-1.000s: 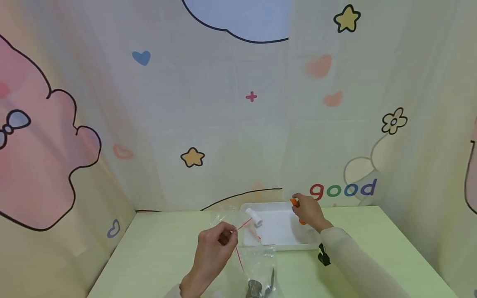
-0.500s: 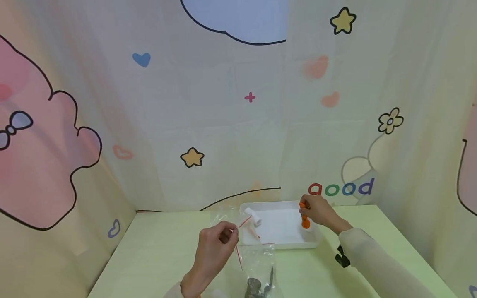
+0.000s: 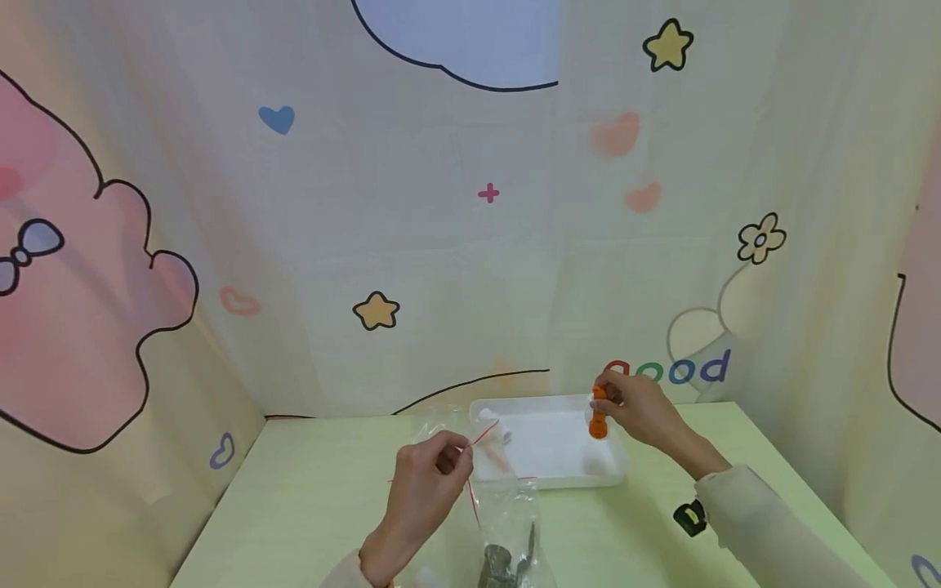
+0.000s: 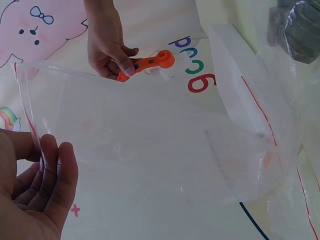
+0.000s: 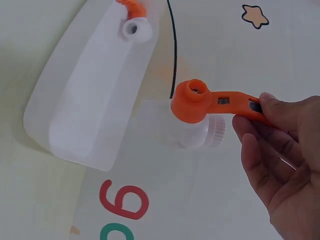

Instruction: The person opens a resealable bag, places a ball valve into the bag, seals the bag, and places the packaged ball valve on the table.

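1. Two bare hands reach over the table (image 3: 309, 482); the left hand (image 3: 425, 486) comes up from the near edge, fingers curled; the right hand (image 3: 645, 408) stretches further forward, its forearm slanting in from the lower right.
2. Left grip: thumb and fingers pinch the edge of a clear bag (image 4: 135, 112) by its red strip; the bag spreads from them toward the tray's left end.
3. Right grip: thumb and fingertips pinch one end of an orange piece (image 5: 237, 101), its round end hanging down above the tray's right end; a pale cylinder (image 5: 182, 135) with a ribbed edge shows just behind it; whether the two are joined I cannot tell.
4. The white tray (image 3: 559, 445) has a white tube (image 5: 141, 31) at its left end; an orange bit (image 5: 133, 8) touches that tube.
5. A second bag (image 3: 507, 508) lies nearer, between the hands; it holds a grey lump (image 3: 496, 563) and a thin dark piece (image 3: 529, 551).
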Motion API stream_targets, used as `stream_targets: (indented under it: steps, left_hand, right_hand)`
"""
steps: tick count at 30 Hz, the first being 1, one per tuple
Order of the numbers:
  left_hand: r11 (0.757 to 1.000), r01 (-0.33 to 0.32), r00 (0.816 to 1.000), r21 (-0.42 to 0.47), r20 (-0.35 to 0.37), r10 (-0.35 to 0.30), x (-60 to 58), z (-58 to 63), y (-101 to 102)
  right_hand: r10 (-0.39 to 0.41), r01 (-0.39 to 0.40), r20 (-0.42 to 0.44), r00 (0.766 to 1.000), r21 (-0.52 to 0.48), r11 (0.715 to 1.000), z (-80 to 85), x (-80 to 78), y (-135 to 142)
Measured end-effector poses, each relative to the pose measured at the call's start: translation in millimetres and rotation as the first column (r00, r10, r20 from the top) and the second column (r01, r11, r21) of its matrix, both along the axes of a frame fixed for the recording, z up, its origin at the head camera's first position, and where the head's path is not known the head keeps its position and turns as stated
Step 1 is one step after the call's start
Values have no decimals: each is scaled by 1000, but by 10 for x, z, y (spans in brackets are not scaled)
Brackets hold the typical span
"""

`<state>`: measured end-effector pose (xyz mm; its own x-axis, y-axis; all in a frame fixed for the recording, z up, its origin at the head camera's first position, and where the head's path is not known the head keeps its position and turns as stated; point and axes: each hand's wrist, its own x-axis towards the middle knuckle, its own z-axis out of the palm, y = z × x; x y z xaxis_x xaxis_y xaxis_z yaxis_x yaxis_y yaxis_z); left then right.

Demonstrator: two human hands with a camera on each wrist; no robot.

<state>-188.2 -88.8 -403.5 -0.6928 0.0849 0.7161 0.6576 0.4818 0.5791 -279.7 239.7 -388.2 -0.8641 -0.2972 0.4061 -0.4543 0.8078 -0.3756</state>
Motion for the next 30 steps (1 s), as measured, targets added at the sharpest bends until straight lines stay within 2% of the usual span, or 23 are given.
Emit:
stream_targets:
  steps: [7,11,16,22,28,30]
  left_hand:
    - [1000,14,999,1,29,-14,-19,40,34]
    - [1000,18,997,9,69,-19,-17,58,59]
    - [1000,20,996,23,84,-22,-23,64,98]
    - [999,29,994,30,101,-32,-40,75,134]
    - [998,52,994,32,93,-54,-46,92,175]
    - [998,48,995,28,82,-50,-47,96,191]
  right_hand:
    - [59,-61,-87,994,-27,998,156,241,-80]
    - [95,-102,-183,979,-30,994,277,400,-137]
    - [136,-162,-324,936,-54,985,422,601,-219]
    - [137,-219,-459,878,-129,967,592,841,-336]
    - [199,-360,-564,802,-190,913,726,1043,-417]
    - [198,-383,-592,781,-203,901,743,1110,-443]
